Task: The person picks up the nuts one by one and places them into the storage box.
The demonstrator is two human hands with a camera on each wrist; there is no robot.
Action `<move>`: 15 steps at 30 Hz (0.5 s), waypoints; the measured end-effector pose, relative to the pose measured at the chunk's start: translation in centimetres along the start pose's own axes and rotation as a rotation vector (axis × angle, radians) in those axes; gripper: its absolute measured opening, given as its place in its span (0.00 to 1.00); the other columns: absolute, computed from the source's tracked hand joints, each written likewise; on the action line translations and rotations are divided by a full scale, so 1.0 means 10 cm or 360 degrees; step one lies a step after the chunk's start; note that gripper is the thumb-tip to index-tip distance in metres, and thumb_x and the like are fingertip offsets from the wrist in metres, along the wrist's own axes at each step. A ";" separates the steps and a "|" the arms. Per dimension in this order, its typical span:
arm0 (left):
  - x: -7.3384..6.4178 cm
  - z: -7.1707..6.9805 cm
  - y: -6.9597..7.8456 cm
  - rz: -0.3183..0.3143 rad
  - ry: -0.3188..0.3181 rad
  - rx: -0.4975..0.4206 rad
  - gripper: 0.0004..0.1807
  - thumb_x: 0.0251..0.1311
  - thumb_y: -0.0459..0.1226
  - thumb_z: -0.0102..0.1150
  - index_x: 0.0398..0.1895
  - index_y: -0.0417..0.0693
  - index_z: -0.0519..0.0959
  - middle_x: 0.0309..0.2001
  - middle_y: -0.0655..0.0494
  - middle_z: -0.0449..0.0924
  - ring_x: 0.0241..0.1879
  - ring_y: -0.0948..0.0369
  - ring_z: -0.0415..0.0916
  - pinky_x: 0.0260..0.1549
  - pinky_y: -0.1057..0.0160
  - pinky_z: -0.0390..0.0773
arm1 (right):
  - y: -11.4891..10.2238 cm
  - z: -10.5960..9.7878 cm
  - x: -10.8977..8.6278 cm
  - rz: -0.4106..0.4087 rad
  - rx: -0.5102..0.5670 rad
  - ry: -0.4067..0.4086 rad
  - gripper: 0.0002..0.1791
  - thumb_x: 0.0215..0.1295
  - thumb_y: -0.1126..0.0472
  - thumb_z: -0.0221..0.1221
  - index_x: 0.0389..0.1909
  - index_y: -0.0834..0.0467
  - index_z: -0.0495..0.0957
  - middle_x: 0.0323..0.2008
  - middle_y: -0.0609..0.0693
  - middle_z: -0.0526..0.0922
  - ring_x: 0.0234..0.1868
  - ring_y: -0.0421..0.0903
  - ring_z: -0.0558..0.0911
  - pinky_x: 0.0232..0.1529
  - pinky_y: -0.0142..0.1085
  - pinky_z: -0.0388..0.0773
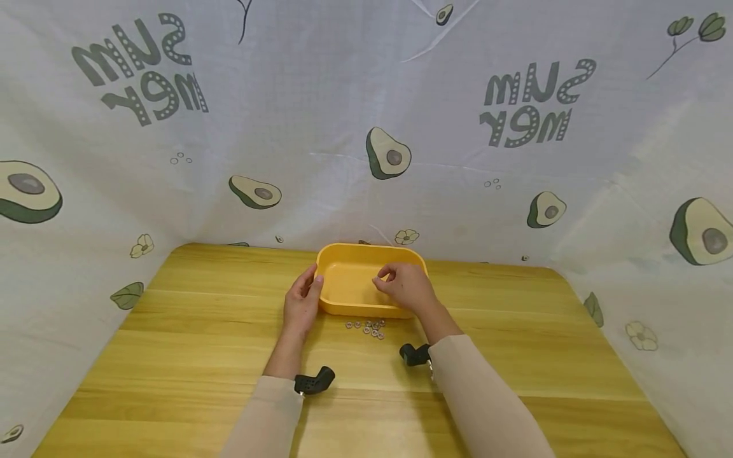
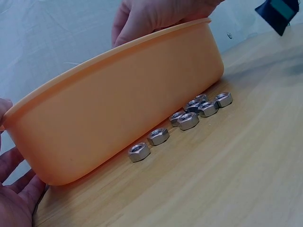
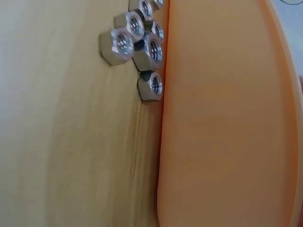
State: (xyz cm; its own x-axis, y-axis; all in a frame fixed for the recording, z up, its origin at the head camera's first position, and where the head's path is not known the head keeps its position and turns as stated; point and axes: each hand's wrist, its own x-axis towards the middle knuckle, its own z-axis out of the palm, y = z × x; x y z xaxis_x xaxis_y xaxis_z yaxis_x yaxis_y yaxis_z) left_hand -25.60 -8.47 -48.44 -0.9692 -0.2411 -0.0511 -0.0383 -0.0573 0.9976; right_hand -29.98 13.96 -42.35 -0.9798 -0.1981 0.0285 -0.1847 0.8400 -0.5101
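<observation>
A yellow-orange plastic tub [image 1: 366, 310] stands on the wooden table. My left hand [image 1: 301, 302] grips its left end, thumb at the rim and fingers along the outer wall; the left wrist view shows those fingers [image 2: 29, 191] low against the side. Over the tub's right part is my right hand [image 1: 405, 286], fingers bent and thumb close to the index finger. In the left wrist view the tub's wall hides the right fingertips, and I cannot tell whether they hold anything. Several silver hex nuts [image 2: 188, 121] lie along the tub's near side.
The wooden table [image 1: 189, 375] reaches back to a pale cloth [image 1: 321, 114] printed with avocados and lettering. Black wrist-worn devices [image 1: 314, 381] sit on both forearms. In the right wrist view, nuts [image 3: 150, 86] cluster close beside the tub wall.
</observation>
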 end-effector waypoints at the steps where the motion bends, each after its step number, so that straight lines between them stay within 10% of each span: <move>1: 0.00 0.00 0.00 0.0000 0.0001 -0.0002 0.26 0.76 0.45 0.55 0.73 0.53 0.72 0.74 0.48 0.69 0.74 0.50 0.66 0.72 0.50 0.69 | 0.00 0.01 0.03 0.0014 0.0018 -0.0011 0.11 0.65 0.48 0.67 0.37 0.51 0.87 0.31 0.47 0.85 0.29 0.43 0.77 0.31 0.32 0.73; 15: 0.02 -0.02 -0.04 0.0052 0.0000 -0.0007 0.26 0.76 0.46 0.55 0.73 0.51 0.72 0.73 0.44 0.70 0.74 0.48 0.66 0.72 0.48 0.69 | -0.02 0.18 0.31 0.0184 0.0225 -0.0111 0.10 0.63 0.52 0.69 0.36 0.54 0.87 0.32 0.50 0.84 0.29 0.45 0.76 0.28 0.32 0.72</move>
State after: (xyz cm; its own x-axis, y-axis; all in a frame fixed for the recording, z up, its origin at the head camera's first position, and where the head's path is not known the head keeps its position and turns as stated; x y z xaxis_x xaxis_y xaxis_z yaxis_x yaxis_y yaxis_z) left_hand -25.78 -8.67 -48.85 -0.9699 -0.2429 -0.0185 -0.0056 -0.0537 0.9985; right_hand -32.87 12.22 -43.72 -0.9852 -0.1430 -0.0941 -0.0539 0.7809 -0.6223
